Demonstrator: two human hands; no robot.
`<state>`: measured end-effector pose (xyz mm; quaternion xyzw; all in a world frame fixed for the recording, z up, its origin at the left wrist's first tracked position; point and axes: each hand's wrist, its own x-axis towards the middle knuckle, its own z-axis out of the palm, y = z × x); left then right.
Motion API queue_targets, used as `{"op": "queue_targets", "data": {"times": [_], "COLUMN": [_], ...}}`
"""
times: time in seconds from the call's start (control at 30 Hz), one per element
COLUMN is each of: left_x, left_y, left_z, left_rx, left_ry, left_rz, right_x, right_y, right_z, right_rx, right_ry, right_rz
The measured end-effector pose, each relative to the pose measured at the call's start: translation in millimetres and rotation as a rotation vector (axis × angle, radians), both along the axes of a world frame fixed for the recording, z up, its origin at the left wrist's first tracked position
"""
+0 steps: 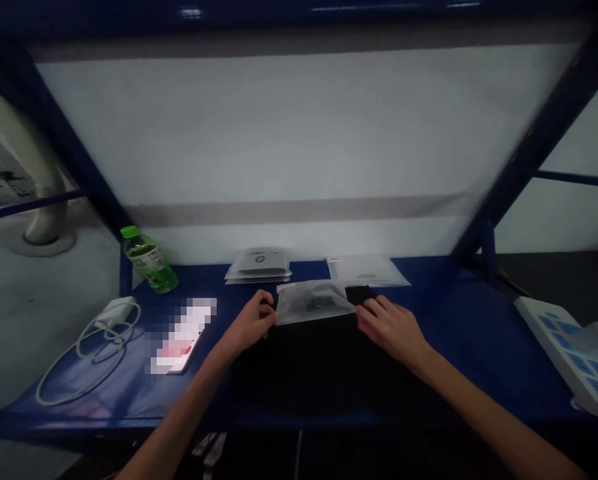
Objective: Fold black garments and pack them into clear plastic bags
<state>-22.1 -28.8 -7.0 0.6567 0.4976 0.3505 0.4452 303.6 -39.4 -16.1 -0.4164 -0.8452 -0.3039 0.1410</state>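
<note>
A frosted plastic bag (315, 302) with a dark item showing inside lies at the far edge of a black cloth (323, 363) spread on the blue shelf (459, 347). My left hand (251, 325) is closed in a pinch on the bag's left edge. My right hand (391, 328) rests at the bag's right side with fingers curled onto the black cloth beside it; what the fingers grip is hidden.
A green bottle (149, 261) stands at the back left. A white charger with coiled cable (99, 337) and a blurred flat object (181, 335) lie left. Two stacks of frosted bags (259, 265) (366, 270) sit behind. A white and blue object (576, 357) lies right.
</note>
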Motion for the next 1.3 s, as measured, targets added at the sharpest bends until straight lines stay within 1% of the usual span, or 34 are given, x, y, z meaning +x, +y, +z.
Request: {"op": "queue_targets", "data": {"times": [0.07, 0.13, 0.23, 0.27, 0.33, 0.37, 0.43, 0.5, 0.57, 0.63, 0.73, 0.8, 0.87, 0.93, 0.97, 1.03, 1.1, 1.17, 1.2, 1.23, 1.27, 1.3], "left_x": [-2.1, -0.3, 10.2, 15.6, 29.2, 36.9, 52.8, 66.5, 75.3, 78.4, 76.1, 73.2, 70.3, 66.8, 64.3, 56.9, 46.0, 32.1, 24.5, 16.6, 9.0, 1.8], "left_y": [-2.5, -5.3, -9.0, -10.1, -11.7, -12.2, -12.6, -11.7, -9.9, -8.1, -6.9, -8.2, -11.7, -16.2, -18.1, -18.2, -9.6, 9.9, 23.1, 37.6, 52.6, 67.0], "left_z": [3.3, 11.2, 27.3, 31.6, 35.2, 34.0, 26.3, 15.0, 4.5, -3.0, -9.5, -11.3, -8.9, 1.0, 9.5, 32.2, 58.3, 79.5, 85.9, 88.9, 88.3, 84.4], "left_rx": [0.007, 0.086, 0.304, 0.381, 0.504, 0.543, 0.577, 0.578, 0.573, 0.569, 0.580, 0.592, 0.593, 0.582, 0.577, 0.587, 0.662, 0.752, 0.796, 0.818, 0.821, 0.815], "left_ry": [0.075, 0.218, 0.481, 0.544, 0.627, 0.662, 0.741, 0.815, 0.859, 0.876, 0.890, 0.898, 0.891, 0.839, 0.790, 0.660, 0.532, 0.520, 0.547, 0.594, 0.664, 0.745], "left_rz": [-0.026, -0.009, 0.094, 0.101, 0.038, -0.017, -0.105, -0.124, -0.115, -0.109, -0.123, -0.131, -0.135, -0.138, -0.131, -0.081, 0.017, 0.131, 0.181, 0.239, 0.285, 0.316], "right_x": [7.1, 10.8, 11.2, 10.6, 9.1, 8.1, 5.6, 2.1, -2.0, -5.3, -6.1, -3.5, 0.2, 3.1, 4.0, 4.5, 4.0, 3.3, 3.2, 3.3, 3.5, 3.9], "right_y": [1.0, 1.6, 1.0, 0.2, -2.2, -3.8, -8.0, -13.7, -21.0, -29.1, -39.0, -42.6, -44.1, -44.5, -44.7, -45.3, -46.0, -46.1, -45.9, -45.5, -45.0, -44.4], "right_z": [-4.9, -8.2, -6.9, -5.1, -1.2, 0.4, 2.0, 1.5, -0.5, -3.8, -12.2, -19.5, -26.0, -29.6, -30.0, -28.5, -24.9, -20.9, -19.1, -17.6, -16.7, -16.3], "right_rx": [-0.006, -0.030, -0.094, -0.116, -0.150, -0.166, -0.195, -0.214, -0.236, -0.283, -0.374, -0.464, -0.563, -0.627, -0.639, -0.648, -0.661, -0.682, -0.692, -0.701, -0.707, -0.709], "right_ry": [0.024, 0.061, 0.135, 0.158, 0.199, 0.213, 0.236, 0.258, 0.303, 0.393, 0.518, 0.516, 0.474, 0.449, 0.448, 0.455, 0.458, 0.453, 0.452, 0.450, 0.449, 0.447], "right_rz": [0.011, 0.045, 0.121, 0.143, 0.170, 0.177, 0.173, 0.154, 0.113, 0.038, -0.079, -0.113, -0.129, -0.139, -0.141, -0.140, -0.147, -0.156, -0.157, -0.154, -0.147, -0.139]}}
